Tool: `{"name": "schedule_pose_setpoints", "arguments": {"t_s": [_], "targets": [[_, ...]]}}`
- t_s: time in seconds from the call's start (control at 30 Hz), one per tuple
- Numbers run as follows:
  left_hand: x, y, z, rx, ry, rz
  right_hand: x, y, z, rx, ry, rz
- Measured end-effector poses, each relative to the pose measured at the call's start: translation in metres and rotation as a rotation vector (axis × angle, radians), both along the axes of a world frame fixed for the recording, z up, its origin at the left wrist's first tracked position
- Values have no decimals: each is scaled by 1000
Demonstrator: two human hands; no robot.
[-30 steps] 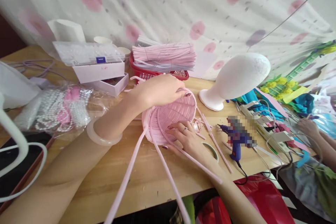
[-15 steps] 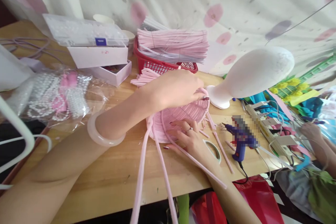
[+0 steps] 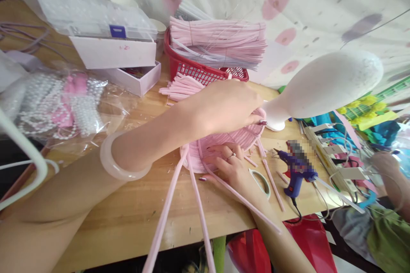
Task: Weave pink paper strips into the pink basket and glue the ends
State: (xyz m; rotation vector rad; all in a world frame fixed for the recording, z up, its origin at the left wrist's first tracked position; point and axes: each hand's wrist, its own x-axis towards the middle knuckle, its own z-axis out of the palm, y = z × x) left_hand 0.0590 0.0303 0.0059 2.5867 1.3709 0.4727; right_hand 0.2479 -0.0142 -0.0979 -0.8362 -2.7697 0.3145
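A round pink woven basket base (image 3: 224,143) lies on the wooden table (image 3: 134,213), with long pink strips (image 3: 169,217) trailing off its near side towards me. My left hand (image 3: 224,104) reaches over it, fingers closed in a pinch on the far rim by a pink strip. My right hand (image 3: 229,164), a ring on one finger, lies flat with spread fingers on the near part of the weave, pressing it down. A pale bangle (image 3: 118,164) sits on my left wrist.
A red basket (image 3: 198,72) holds bundled pink strips (image 3: 221,42). Pale boxes (image 3: 118,57) and a bag of pearl beads (image 3: 60,108) lie left. A white foam head (image 3: 323,83), blue glue gun (image 3: 296,172), tape ring (image 3: 261,181) and power strip (image 3: 326,153) lie right. Another person's hand (image 3: 389,170) shows far right.
The view has dropped and closed in, so everything sits higher and larger. My left hand has slid right along the basket's far rim. My right hand stays flat on the weave.
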Motion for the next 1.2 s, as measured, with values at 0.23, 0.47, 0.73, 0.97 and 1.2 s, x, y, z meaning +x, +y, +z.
{"name": "schedule_pose_setpoints", "arguments": {"t_s": [0.23,0.47,0.73,0.97,1.2], "targets": [[2,-2,-5,27,-17,23,4,0,-4,-45,15,-5],[-2,4,-18,93,-197,-45,-3,-4,-6,-37,53,-50],[-1,3,-16,59,-172,-52,-7,-4,-6,-1,23,-42],[0,2,-16,72,-158,-54,-10,-7,-4,54,-18,-33],[0,2,-15,52,-165,-71,-6,-8,-7,-26,65,-41]]}}
